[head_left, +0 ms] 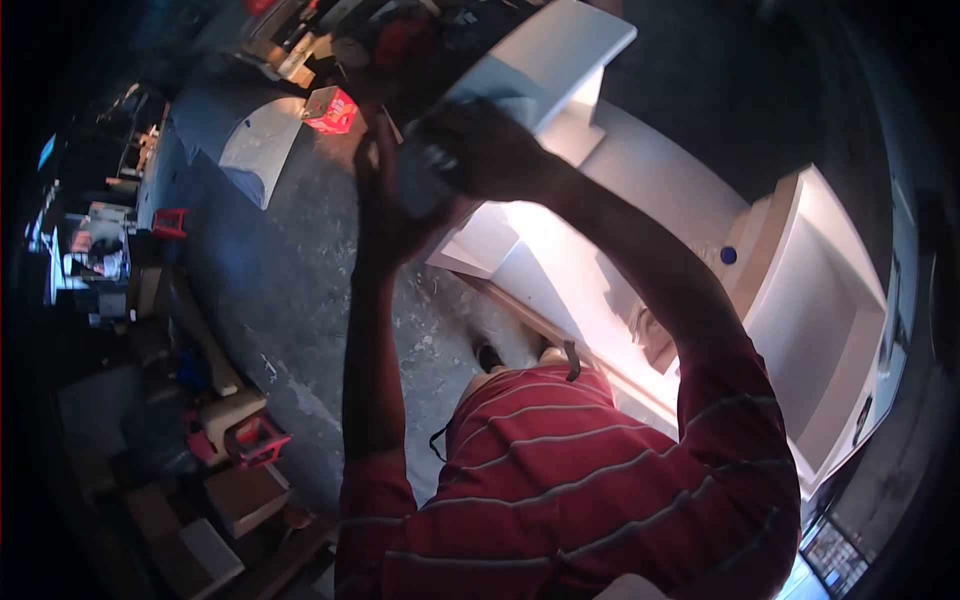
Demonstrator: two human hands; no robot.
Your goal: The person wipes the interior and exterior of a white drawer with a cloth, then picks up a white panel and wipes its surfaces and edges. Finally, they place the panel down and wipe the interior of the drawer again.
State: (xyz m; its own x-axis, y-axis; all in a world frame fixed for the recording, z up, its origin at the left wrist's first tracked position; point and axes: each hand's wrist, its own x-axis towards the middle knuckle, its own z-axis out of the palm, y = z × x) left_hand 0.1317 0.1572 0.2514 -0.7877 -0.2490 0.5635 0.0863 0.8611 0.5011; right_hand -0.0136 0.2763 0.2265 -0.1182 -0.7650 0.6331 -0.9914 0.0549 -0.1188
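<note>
Both hands are raised in front of me, around a dark grey, rounded object (pixel 424 178) with a slight shine; shadow hides its exact kind. My left hand (pixel 385 205) supports it from the left and below, some fingers pointing up. Over its right side and top, my right hand (pixel 485 150) is curled, with its fingertips in shadow. Just behind and right of the hands is a white furniture panel (pixel 560 55), part of a white piece of furniture (pixel 660 170) with brightly lit surfaces.
A small blue round thing (pixel 728 255) and a crumpled brownish item (pixel 652 338) lie on the white furniture. Another white box-like unit (pixel 820 330) stands right. Across the concrete floor (pixel 290 270) are a red carton (pixel 330 110), a pale sheet (pixel 262 150), red stools (pixel 258 440) and cardboard boxes (pixel 247 495).
</note>
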